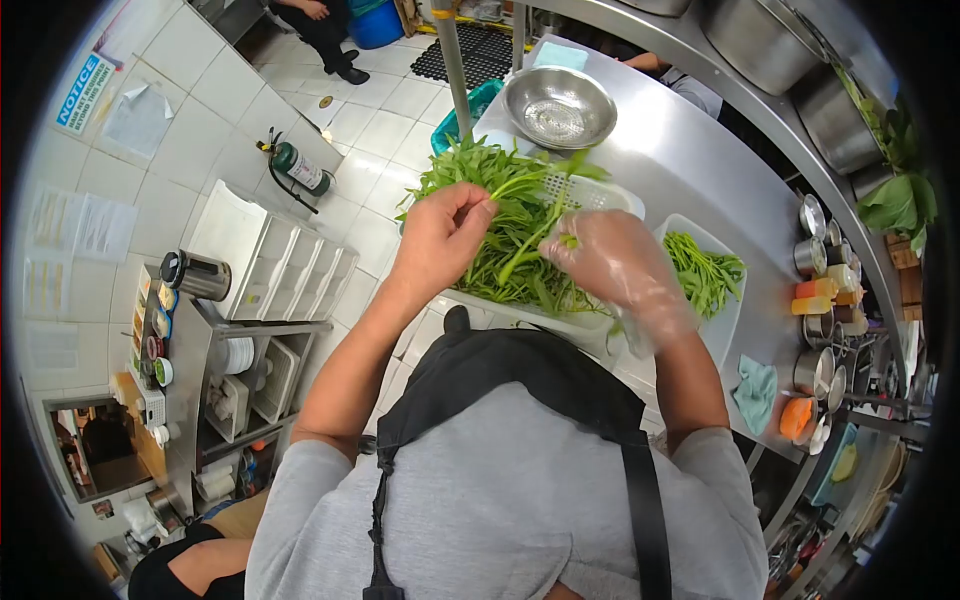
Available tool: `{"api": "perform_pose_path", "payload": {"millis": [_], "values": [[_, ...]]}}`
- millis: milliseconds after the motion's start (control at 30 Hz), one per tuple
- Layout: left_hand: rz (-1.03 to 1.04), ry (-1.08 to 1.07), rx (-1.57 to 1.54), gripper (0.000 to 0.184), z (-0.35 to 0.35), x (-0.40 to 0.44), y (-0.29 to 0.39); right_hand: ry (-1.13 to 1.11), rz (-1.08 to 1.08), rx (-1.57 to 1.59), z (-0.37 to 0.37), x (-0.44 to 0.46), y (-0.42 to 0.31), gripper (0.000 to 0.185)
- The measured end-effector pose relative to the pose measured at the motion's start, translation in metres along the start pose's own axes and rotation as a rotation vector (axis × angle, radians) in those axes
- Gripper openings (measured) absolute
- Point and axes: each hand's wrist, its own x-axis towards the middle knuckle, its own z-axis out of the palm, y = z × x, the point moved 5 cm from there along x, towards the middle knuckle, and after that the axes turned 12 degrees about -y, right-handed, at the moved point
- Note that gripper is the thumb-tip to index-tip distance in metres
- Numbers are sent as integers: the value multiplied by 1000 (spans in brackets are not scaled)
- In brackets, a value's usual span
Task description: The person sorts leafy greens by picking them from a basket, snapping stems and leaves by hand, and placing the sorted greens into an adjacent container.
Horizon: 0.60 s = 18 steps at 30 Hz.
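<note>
A big heap of leafy greens (470, 165), looking like water spinach, fills a white perforated basket (625, 198) in front of me. My left hand (447, 232), bare, is closed in a pinch on a green stalk over the left side of the heap. Inside a clear plastic glove, my right hand (612, 258) is slightly blurred and curls around green stalks just above the basket. A short gap with leaves and stems lies between both hands. On the right, a white tub (722, 325) holds more greens (703, 268) in shorter pieces.
A steel bowl (560, 108) stands on the steel counter (690, 150) beyond the basket. A metal post (452, 70) rises at the far left. Sauce bottles (812, 297) and a teal cloth (755, 393) line the right. Another person (325, 30) stands at the back.
</note>
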Motion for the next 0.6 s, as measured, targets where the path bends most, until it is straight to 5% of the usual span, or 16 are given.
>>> {"api": "perform_pose_path", "payload": {"millis": [67,167,267,600], "values": [[3,19,15,21,-2,2,3,-72,108,-160,1,8,6,30],[21,65,97,20,-11,-1,11,-66,-19,53,-18,-15,-15,24],[90,30,196,19,-15,0,28,499,-328,54,-25,-6,-22,21],[104,-101,228,26,-10,19,66,503,-459,-178,-18,26,-26,16]]}}
